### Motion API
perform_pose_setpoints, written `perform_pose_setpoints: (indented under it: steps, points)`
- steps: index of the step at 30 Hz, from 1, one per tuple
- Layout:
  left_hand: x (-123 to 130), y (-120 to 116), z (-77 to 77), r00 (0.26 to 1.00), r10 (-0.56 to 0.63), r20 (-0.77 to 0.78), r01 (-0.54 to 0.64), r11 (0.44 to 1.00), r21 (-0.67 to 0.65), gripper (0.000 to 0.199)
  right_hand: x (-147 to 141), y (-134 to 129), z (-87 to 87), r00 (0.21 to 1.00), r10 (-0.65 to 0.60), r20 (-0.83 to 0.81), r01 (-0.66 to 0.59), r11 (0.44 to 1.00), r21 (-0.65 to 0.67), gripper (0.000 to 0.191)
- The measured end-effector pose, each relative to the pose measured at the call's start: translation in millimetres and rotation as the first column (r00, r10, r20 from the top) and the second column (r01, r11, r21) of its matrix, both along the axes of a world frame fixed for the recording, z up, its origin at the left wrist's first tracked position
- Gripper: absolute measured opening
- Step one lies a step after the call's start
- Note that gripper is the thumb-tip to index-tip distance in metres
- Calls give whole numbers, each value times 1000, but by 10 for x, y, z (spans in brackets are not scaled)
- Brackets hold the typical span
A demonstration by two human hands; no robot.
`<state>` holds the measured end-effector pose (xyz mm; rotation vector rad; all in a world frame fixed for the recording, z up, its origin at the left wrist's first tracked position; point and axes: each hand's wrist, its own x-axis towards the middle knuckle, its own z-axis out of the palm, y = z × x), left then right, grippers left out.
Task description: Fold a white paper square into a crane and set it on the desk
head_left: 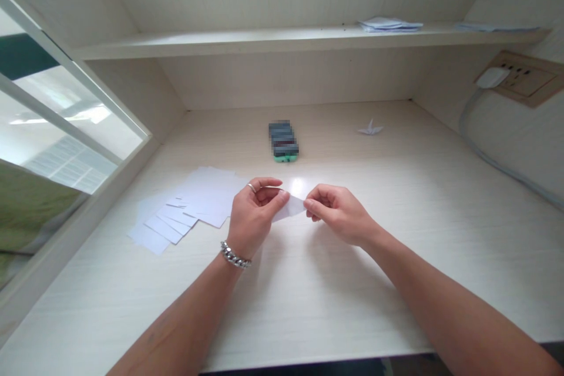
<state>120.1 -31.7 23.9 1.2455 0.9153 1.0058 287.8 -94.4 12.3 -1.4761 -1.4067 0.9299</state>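
A small folded piece of white paper is held between my two hands, just above the desk. My left hand, with a ring and a chain bracelet, pinches the paper's left part between thumb and fingers. At the paper's right corner, my right hand grips with thumb and bent forefinger. The paper's left end is hidden behind my left thumb and fingers. Several loose white sheets lie spread on the desk to the left of my left hand.
A phone with a green edge lies beyond my hands, its screen blurred out. A folded paper crane sits at the back right. Folded papers rest on the shelf. A plugged charger trails its cable down the right side.
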Motion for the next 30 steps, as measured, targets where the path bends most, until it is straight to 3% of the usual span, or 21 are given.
perform_pose_setpoints:
  steps: [7,14,21,27,30]
  points:
    - [2,0,-26,994,-67,-82,71,996,53,21,-31,-30,21,999,24,22,-24,1000,5,16]
    - [20,-44,28,983,-79,-164,84,996,27,24,-106,-14,41,1000,-9,25,10,1000,-13,16]
    - [-9,-18,73,996,-76,-44,70,991,-117,37,-77,-12,43,999,3,-49,-7,997,-71,9]
    - [-157,161,63,997,65,44,-60,992,-115,43,43,-23,82,992,20,-126,-29,997,-69,8]
    - [-162,163,61,999,26,40,-23,995,-95,44,98,-12,78,989,-10,-145,2,999,-50,7]
